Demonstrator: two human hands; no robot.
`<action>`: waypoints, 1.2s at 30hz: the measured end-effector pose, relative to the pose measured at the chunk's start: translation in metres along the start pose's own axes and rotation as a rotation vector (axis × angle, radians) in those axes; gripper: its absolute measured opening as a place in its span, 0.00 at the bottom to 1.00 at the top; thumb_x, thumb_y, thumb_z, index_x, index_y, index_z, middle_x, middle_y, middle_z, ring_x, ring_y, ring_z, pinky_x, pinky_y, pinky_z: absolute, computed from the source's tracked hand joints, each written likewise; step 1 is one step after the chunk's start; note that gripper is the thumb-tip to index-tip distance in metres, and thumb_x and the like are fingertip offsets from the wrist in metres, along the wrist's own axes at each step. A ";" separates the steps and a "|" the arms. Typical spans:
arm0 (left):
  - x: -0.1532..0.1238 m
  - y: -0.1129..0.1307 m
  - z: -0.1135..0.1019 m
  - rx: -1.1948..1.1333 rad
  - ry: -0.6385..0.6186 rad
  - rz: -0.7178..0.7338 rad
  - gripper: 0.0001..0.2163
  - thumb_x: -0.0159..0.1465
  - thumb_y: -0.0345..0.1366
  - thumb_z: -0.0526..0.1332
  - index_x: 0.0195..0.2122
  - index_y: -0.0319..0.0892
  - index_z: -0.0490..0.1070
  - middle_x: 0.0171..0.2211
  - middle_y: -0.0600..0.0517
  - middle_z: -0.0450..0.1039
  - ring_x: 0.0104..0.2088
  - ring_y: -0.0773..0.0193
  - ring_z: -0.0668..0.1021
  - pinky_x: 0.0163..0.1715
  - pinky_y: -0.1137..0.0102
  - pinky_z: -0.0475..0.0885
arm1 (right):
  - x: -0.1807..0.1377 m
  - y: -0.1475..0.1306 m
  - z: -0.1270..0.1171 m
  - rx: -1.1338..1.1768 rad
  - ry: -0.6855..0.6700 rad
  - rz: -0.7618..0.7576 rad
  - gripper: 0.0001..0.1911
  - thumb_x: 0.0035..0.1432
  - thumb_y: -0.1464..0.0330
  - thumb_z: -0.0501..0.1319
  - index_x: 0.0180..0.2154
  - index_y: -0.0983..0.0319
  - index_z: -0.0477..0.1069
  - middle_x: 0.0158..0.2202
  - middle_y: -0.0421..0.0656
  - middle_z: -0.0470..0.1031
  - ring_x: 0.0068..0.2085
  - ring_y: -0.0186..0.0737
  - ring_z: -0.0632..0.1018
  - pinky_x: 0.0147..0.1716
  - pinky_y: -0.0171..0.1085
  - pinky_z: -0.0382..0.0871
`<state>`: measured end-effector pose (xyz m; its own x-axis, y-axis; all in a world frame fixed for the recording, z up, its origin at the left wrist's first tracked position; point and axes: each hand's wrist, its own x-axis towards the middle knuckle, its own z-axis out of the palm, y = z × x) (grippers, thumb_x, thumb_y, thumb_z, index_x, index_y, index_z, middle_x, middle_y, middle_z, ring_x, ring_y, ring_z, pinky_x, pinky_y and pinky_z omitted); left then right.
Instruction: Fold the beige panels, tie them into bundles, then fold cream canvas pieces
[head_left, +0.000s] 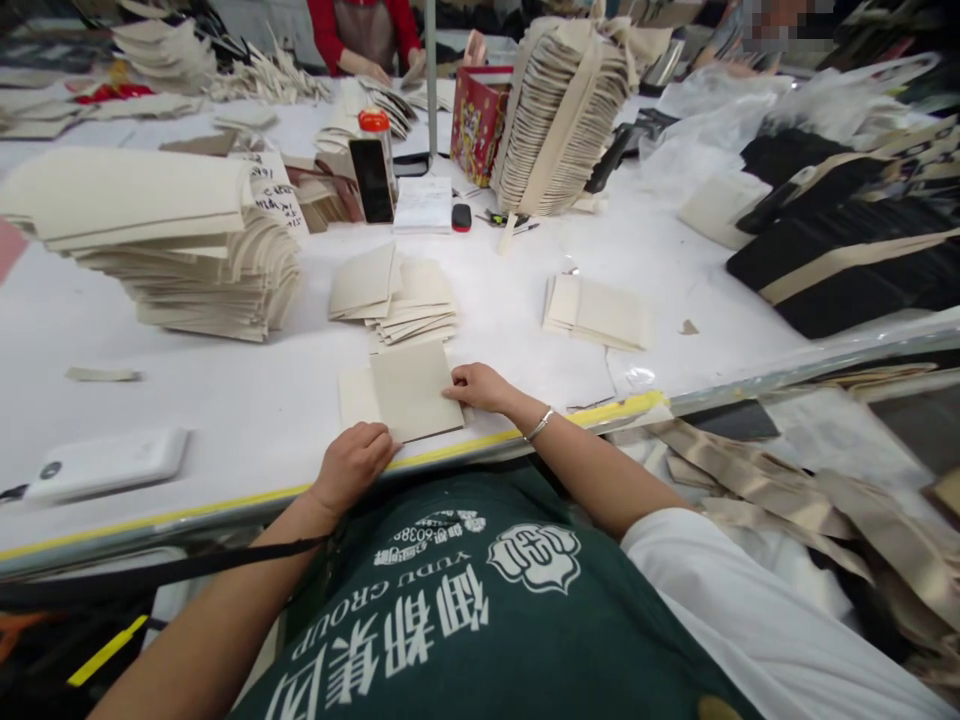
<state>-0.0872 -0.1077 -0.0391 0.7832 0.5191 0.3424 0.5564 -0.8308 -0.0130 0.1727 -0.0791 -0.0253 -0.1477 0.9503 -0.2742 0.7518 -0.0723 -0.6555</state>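
Head camera, looking down-forward, close over table (225, 420).

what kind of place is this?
Likely a workshop for sewn or cut goods: tall stacks of cream pieces, a strapped bundle, a long shared table. Both hands, left hand and right hand, rest on a cream piece.

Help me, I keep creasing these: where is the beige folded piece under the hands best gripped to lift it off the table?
Probably by its right edge, from the right. The beige folded piece lies flat, overlapping another piece to its left, so that side is awkward. The right hand already touches the free right edge; the left hand rests at the near corner by the table edge.
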 end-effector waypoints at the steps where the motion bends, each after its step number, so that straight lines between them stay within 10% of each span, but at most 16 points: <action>1: 0.001 0.000 0.000 0.005 0.002 -0.001 0.12 0.65 0.36 0.53 0.25 0.40 0.67 0.29 0.49 0.72 0.29 0.63 0.70 0.33 0.69 0.66 | 0.000 -0.001 0.000 -0.042 0.006 -0.005 0.09 0.52 0.65 0.60 0.24 0.64 0.68 0.22 0.37 0.71 0.25 0.31 0.69 0.25 0.29 0.55; 36: 0.059 0.036 0.006 0.129 -0.292 -0.248 0.21 0.62 0.51 0.54 0.28 0.35 0.72 0.27 0.43 0.70 0.30 0.54 0.74 0.24 0.66 0.63 | -0.010 -0.019 0.013 -0.467 0.074 0.019 0.12 0.60 0.63 0.51 0.40 0.62 0.68 0.40 0.48 0.75 0.39 0.43 0.75 0.32 0.35 0.62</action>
<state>-0.0192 -0.1063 -0.0253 0.6562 0.7515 0.0689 0.7543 -0.6506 -0.0880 0.1516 -0.0913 -0.0198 -0.0978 0.9702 -0.2215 0.9650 0.0381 -0.2596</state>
